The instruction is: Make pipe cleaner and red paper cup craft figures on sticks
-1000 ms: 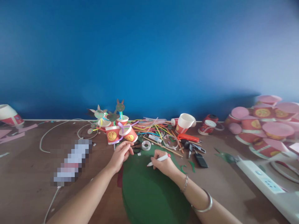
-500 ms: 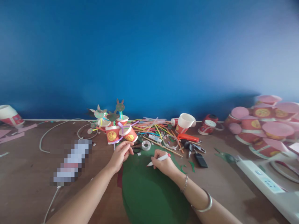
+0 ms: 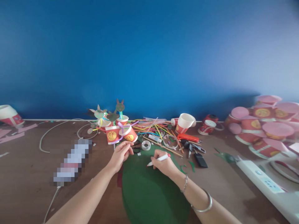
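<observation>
A red-capped white marker [image 3: 161,158] is held in my right hand [image 3: 163,163], its tip pointing left over the dark green oval sheet [image 3: 154,193]. My left hand [image 3: 121,155] is at the sheet's upper left edge, with its fingers curled and pressed together just below a tilted red paper cup [image 3: 129,133]. What these fingers hold, if anything, is hidden. Black-handled scissors [image 3: 137,150] lie partly beside my left fingertips. Between the hands and a little beyond them is a white tape roll [image 3: 146,145].
Behind lie coloured strips [image 3: 151,126] and a glue stick [image 3: 154,138]. Cups with paper animal heads [image 3: 120,107] stand left of them. Keys [image 3: 190,149] and a black fob [image 3: 201,160] are right. Pink-topped cups [image 3: 263,124] and a power strip [image 3: 259,175] are far right.
</observation>
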Demonstrator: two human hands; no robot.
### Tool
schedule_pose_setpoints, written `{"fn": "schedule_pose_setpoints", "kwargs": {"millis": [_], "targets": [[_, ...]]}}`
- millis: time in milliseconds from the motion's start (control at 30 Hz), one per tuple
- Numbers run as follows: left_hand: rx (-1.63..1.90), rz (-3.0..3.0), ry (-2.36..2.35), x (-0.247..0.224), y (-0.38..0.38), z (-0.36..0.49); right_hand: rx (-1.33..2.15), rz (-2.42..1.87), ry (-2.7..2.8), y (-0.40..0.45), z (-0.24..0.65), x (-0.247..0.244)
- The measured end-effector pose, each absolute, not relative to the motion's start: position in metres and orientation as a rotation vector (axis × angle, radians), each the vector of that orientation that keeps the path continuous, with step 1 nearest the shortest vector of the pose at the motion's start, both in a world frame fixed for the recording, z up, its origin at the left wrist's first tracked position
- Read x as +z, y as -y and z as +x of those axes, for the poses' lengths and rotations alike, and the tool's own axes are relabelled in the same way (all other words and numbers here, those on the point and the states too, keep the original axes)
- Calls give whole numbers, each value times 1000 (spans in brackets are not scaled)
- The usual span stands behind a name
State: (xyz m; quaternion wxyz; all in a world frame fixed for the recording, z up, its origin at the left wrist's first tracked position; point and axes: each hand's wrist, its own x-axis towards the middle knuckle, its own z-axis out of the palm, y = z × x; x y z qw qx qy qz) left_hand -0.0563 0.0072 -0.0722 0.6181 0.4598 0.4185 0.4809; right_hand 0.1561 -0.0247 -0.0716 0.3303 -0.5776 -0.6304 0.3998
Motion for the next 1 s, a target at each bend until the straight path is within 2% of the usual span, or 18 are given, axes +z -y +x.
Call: {"fn": "schedule_pose_setpoints", "kwargs": {"millis": [1000], "targets": [[1105,1057,-978,-70,-7,-56,1009,-1523,1655,23,157,-74]]}}
